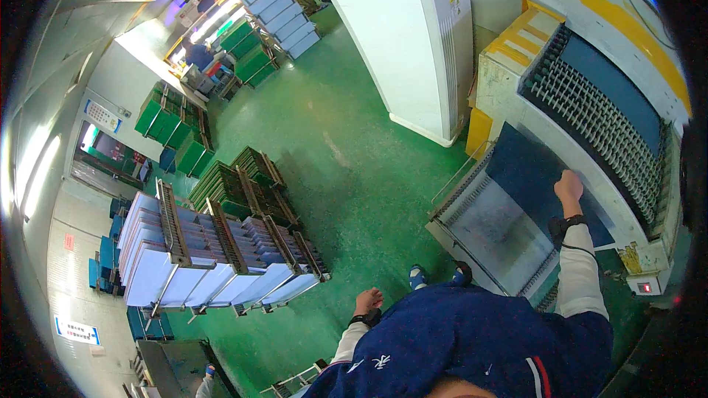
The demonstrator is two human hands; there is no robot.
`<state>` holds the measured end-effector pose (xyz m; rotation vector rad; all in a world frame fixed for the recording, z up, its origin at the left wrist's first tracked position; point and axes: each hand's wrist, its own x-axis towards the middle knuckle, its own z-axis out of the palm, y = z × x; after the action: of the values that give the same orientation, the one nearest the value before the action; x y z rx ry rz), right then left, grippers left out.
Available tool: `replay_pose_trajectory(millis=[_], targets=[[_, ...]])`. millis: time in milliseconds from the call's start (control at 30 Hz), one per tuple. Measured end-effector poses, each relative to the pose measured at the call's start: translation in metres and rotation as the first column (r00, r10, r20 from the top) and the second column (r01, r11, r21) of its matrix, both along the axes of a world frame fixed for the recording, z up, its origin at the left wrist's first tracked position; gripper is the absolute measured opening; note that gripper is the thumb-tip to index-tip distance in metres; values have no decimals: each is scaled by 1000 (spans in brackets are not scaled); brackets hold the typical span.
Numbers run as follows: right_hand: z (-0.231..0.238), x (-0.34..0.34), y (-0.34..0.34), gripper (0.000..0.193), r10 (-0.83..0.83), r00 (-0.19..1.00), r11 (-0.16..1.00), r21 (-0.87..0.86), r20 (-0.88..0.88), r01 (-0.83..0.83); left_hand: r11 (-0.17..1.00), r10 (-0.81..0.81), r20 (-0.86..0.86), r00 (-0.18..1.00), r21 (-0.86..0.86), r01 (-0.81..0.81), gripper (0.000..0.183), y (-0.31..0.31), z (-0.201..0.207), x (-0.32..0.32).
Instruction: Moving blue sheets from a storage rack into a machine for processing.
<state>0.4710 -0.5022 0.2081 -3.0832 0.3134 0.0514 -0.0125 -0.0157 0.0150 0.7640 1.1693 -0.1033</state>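
A dark blue flat sheet [516, 169] lies tilted over the outlet tray [494, 210] of a pale machine [627, 250] on my right. My right hand [568, 188] is closed at the sheet's machine-side edge; its fingertips are hard to make out. A dark band circles that wrist. My left hand [369, 300] hangs low in front of my body, fingers curled, with nothing visible in it. It is nearest to a rack of pale bluish-white panels [243, 273], apart from it.
Rows of rollers [590, 121] fill the machine's opening. A tall white cabinet [413, 44] stands ahead. Green racks [254, 184] and stacked green crates [173, 125] line the left. Blue bins [276, 7] and people are farther off; part of another person [210, 371] shows at lower left.
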Motion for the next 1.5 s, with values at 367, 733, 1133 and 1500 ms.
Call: replay_pose_trajectory(millis=[367,733,1133,1500], targets=[[6,-2,3,19,-3,1000,1000,21,6,3,993,-35,-72,997,107,43,14,3,7,3],[1,0,0,19,-1,1000,1000,11,15,1,996,-42,-74,996,77,48,18,5,-1,2],[3,2,1,19,-4,1000,1000,15,3,3,991,-54,-101,993,114,66,21,6,-7,1],[-3,6,-4,19,-15,1000,1000,2,7,15,999,-46,-36,998,12,46,16,10,-3,4]])
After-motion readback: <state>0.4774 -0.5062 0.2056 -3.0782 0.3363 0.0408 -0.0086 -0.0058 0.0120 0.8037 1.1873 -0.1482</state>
